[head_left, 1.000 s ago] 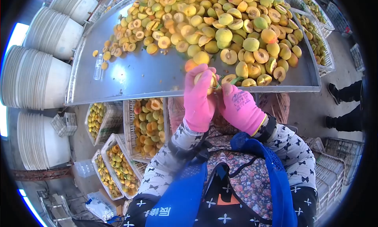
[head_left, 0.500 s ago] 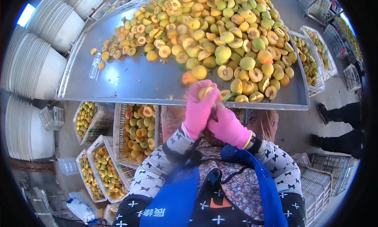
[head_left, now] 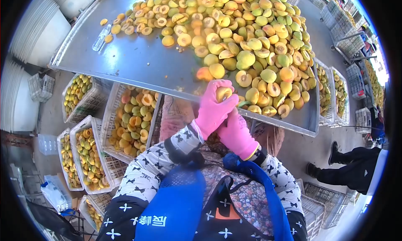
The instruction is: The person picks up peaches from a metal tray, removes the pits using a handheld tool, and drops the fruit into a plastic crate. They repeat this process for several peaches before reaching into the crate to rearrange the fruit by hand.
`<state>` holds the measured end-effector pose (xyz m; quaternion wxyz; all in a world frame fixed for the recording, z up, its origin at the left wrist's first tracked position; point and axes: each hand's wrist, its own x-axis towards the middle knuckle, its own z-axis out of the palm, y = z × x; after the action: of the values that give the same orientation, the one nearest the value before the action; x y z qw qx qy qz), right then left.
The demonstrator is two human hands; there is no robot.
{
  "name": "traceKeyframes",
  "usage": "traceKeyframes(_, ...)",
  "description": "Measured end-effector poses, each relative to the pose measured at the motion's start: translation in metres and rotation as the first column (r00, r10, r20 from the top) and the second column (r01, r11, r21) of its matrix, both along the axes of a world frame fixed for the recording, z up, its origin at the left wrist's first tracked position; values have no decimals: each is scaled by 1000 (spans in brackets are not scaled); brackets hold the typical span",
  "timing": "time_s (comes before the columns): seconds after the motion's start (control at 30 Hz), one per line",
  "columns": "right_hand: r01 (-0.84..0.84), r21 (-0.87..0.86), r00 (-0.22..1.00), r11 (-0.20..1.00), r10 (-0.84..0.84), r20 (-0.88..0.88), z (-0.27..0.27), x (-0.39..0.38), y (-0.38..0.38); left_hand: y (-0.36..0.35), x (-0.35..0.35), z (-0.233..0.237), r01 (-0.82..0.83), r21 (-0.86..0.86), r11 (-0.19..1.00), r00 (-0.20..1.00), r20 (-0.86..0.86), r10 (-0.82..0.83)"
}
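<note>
My left hand (head_left: 214,109), in a pink glove, is closed around a yellow peach (head_left: 224,93) just above the near edge of the metal table (head_left: 138,75). Pressed close below it, my right hand (head_left: 238,134), also pink-gloved, has its fingers curled. Whatever those fingers hold is hidden between the two hands. Beyond them lies a heap of peaches (head_left: 246,60), many cut in half with brown centres showing. A green leaf (head_left: 243,103) rests by the fruit beside my left hand.
A clear plastic bottle (head_left: 101,38) lies on the table's left part. Crates of peaches (head_left: 132,119) stand below the near edge, with another fruit crate (head_left: 90,159) further left. White stacked tubs (head_left: 39,29) line the left side. A person's dark-trousered legs (head_left: 343,170) are at the right.
The whole view has turned and shifted, so the table now slants down to the right. Both hands stay together at the table's edge, the left still gripping the peach.
</note>
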<state>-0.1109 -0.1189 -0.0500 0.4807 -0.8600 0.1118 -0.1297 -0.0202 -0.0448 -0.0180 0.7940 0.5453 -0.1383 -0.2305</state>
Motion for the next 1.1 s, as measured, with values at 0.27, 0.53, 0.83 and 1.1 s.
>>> traceKeyframes(0.27, 2, -265, 988, 964, -43, -147, 10, 1, -8, 3, -1, -1, -12, -164, 986, 965, -261, -32)
traceKeyframes(0.53, -136, 734, 860, 666, 447, -247, 58, -3, -38, 22, 17, 1, 289, -213, 933, 953, -25, -301)
traceKeyframes(0.83, -145, 370, 978, 918, 190, -90, 10, -7, 0, 10, 4, 1, -12, 32, 999, 997, -76, 14)
traceKeyframes(1.1, -111, 40, 986, 993, 105, 130, -16, -2, 14, 6, -4, 0, -129, 73, 989, 990, -45, 133)
